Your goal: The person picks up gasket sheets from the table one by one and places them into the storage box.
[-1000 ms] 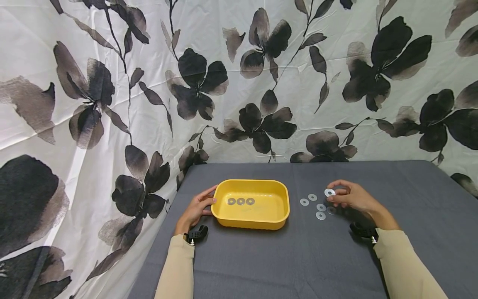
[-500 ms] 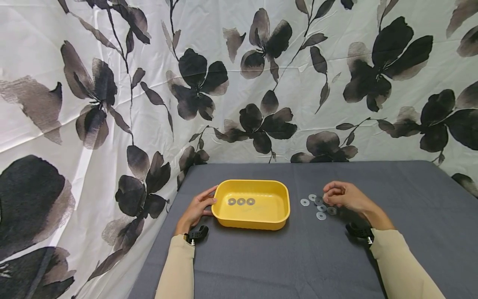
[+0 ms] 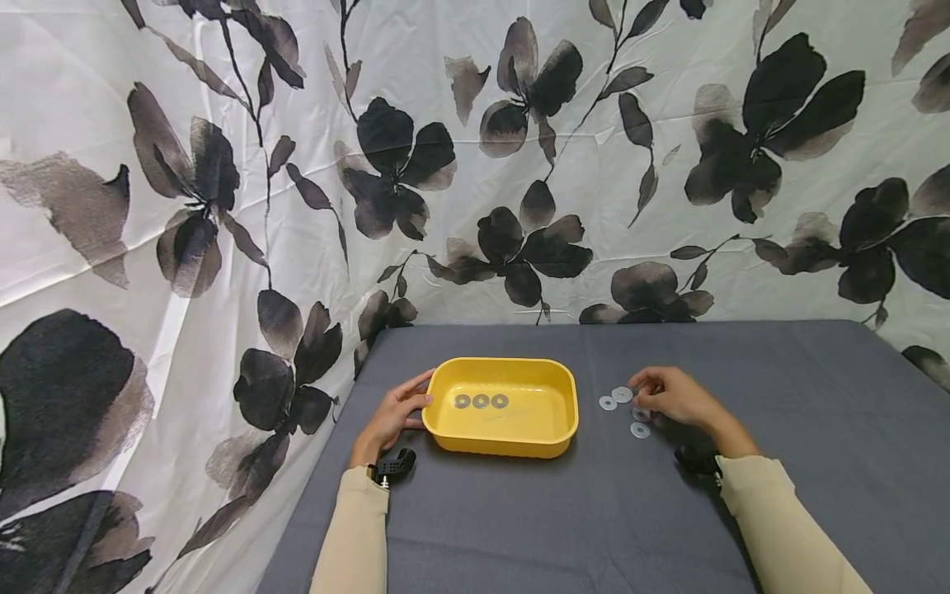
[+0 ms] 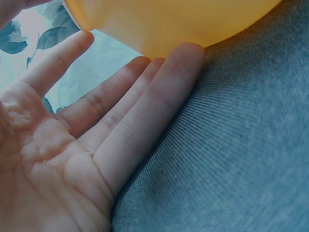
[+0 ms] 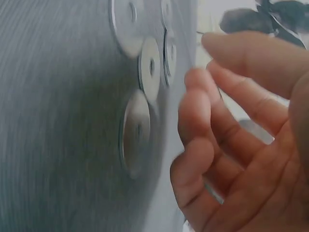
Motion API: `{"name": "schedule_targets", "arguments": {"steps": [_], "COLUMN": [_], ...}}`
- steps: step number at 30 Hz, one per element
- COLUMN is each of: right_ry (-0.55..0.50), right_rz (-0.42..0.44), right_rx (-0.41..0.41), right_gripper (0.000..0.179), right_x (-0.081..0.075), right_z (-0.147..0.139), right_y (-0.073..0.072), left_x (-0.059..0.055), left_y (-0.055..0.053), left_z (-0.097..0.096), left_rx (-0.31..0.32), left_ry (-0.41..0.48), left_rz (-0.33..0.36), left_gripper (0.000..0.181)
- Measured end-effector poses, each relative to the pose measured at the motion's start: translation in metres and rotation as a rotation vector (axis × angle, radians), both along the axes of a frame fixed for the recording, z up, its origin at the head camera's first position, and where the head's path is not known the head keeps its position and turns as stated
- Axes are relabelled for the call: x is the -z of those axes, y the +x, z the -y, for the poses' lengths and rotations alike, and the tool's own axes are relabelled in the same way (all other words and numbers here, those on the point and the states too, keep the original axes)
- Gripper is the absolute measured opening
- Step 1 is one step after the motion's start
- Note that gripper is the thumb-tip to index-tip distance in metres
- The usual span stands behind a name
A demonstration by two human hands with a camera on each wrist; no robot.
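Observation:
My left hand [image 3: 389, 422] rests against the left end of a yellow plastic tub [image 3: 500, 445]. In the left wrist view its fingers [image 4: 130, 121] lie nearly straight, with tips touching the tub wall [image 4: 145, 24]. Three flat metal washers [image 3: 481, 402] lie in a row in the tub. To the right, my right hand [image 3: 679, 400] hovers over several loose washers [image 3: 640, 430] on the cloth. The right wrist view shows its fingers [image 5: 193, 106] loosely bent, the thumb apart from them and no washer between. Loose washers [image 5: 149, 70] lie beside the fingertips; the hand hides some in the head view.
A grey cloth [image 3: 519, 528] covers the table. Behind and to the left hangs a white curtain [image 3: 460, 181] with dark flowers. A black wrist camera [image 3: 397, 466] is strapped to the left wrist, another [image 3: 698, 460] to the right.
The right hand held a washer a second ago; it has moved left and down and let that washer go among the loose ones. The left hand and tub have stayed put.

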State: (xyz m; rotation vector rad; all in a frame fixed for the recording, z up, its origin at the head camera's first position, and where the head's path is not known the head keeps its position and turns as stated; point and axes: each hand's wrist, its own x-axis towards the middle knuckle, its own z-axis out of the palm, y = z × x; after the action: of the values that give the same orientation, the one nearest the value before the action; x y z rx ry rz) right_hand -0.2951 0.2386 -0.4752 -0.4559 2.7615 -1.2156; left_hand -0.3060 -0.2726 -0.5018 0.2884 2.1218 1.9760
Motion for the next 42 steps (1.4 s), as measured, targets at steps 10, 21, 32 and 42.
{"name": "schedule_targets", "arguments": {"steps": [10,21,32,42], "right_ry": [0.291,0.325,0.325,0.398], "right_rz": [-0.004,-0.064,-0.156,-0.156], "right_rx": [-0.031,-0.136,-0.147,-0.152], "right_gripper": [0.026,0.017,0.030,0.019], "right_x": [-0.002,-0.003,0.002,0.001], "right_z": [0.021,0.021,0.016,0.016], "right_y": [-0.019,-0.035,-0.036,-0.041], "left_x": [0.002,-0.001,0.001,0.001], "left_y": [0.000,0.000,-0.001,-0.003], "left_z": [0.001,0.000,0.000,0.001], "left_rx": [-0.002,-0.008,-0.005,-0.013], "left_ry": [-0.025,-0.032,-0.044,-0.039], "left_rz": [-0.010,0.003,-0.005,0.004], "left_gripper": [0.055,0.055,0.055,0.055]}}
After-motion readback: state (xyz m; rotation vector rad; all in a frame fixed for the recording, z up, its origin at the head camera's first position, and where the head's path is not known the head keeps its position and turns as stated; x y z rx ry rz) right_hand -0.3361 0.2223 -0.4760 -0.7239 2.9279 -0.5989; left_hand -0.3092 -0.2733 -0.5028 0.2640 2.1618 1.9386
